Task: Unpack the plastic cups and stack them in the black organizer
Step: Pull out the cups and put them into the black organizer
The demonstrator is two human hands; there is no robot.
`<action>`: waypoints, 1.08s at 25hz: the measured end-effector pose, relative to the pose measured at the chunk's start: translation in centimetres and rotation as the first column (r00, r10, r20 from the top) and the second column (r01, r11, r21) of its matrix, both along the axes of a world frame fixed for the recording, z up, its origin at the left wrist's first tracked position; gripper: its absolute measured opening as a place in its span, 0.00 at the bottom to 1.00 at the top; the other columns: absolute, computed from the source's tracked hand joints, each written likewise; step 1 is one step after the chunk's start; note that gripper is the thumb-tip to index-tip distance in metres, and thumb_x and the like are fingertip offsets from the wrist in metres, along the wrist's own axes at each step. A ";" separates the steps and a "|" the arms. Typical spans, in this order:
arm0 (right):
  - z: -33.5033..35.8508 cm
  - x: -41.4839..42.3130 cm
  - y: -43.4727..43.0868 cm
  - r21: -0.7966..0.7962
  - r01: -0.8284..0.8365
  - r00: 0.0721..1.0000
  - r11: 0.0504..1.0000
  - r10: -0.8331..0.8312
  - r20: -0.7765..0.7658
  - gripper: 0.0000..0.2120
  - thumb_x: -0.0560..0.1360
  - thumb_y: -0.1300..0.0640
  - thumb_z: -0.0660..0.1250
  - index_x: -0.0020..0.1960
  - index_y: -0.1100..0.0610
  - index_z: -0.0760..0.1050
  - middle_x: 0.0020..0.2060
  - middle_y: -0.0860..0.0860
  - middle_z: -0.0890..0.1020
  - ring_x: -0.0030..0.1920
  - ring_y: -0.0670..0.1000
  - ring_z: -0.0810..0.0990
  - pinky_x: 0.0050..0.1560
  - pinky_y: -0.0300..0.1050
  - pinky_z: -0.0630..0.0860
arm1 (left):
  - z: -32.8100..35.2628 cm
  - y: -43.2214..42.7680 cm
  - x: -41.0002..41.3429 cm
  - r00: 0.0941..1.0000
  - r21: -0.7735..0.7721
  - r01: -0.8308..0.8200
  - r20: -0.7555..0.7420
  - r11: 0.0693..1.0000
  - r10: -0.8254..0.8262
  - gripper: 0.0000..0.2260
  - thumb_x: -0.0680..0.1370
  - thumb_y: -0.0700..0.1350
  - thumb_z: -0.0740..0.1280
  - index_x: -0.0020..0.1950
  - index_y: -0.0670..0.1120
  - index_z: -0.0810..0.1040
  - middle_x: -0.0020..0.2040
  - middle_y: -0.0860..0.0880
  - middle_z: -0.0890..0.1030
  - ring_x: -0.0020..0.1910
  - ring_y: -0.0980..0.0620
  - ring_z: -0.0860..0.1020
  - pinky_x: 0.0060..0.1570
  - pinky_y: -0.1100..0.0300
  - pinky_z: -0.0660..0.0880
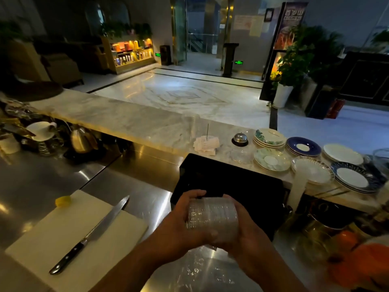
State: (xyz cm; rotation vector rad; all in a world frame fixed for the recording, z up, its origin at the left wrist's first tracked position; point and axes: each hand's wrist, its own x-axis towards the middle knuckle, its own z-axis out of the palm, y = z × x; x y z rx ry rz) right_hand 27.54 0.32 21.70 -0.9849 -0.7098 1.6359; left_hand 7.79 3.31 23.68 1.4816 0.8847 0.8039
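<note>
A stack of clear plastic cups [212, 218] lies on its side between both my hands, low in the middle of the view. My left hand [181, 220] grips its left side, thumb underneath. My right hand [246, 230] cups its right side. Clear plastic wrapping [202, 268] trails down from the stack onto the steel counter below. The black organizer [227, 182] stands just beyond my hands, against the marble ledge; its inside is dark and I cannot tell what it holds.
A white cutting board [63, 234] with a knife [90, 234] and a lemon piece [62, 201] lies at left. Stacked plates [303, 148], a service bell [240, 138] and a receipt spike [207, 144] sit on the ledge. Glass jars [320, 230] stand at right.
</note>
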 end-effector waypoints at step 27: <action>2.4 -7.0 7.2 -0.110 0.128 0.991 0.986 -0.125 0.036 0.24 0.69 0.57 0.77 0.64 0.50 0.76 0.62 0.66 0.81 0.61 0.70 0.81 0.59 0.74 0.76 | -3.8 12.1 -4.0 0.988 -0.047 0.084 0.137 0.995 -0.077 0.34 0.59 0.47 0.85 0.63 0.59 0.78 0.55 0.46 0.86 0.47 0.43 0.88 0.42 0.51 0.86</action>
